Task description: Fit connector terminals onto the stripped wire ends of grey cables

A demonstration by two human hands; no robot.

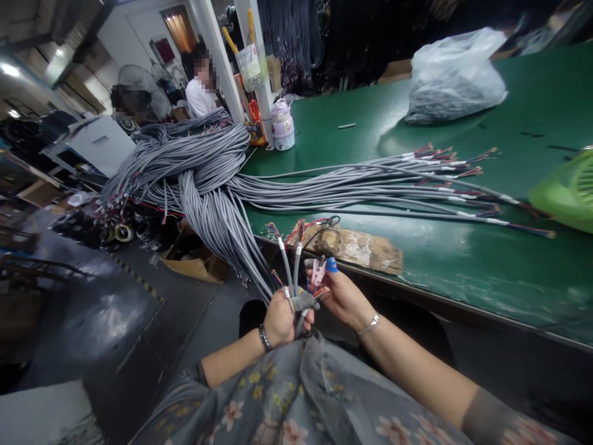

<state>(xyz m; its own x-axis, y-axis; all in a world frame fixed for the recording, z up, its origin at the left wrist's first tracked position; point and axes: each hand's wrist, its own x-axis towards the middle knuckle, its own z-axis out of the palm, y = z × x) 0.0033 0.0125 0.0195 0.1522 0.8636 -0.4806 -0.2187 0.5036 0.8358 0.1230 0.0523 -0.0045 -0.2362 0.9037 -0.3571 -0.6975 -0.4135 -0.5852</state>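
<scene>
My left hand [280,316] is closed around several grey cables [297,269], whose stripped ends with thin coloured wires stick up above the fist. A grey covering shows on a finger of that hand. Close on its right, my right hand [341,295] pinches a small pink clip [318,272] between thumb and fingers. Blue wrapping [331,265] covers the thumb tip. Orange-red wire ends [321,292] poke out between the two hands; whether the right fingers touch them I cannot tell.
A large bundle of grey cables [204,161] hangs over the green table's [445,259] left end. Cables with bared ends stretch rightward. A worn wooden board [356,246] lies at the front edge. Behind stand a lilac bottle [282,127] and a plastic bag [456,80]; a green basket [567,191] is right.
</scene>
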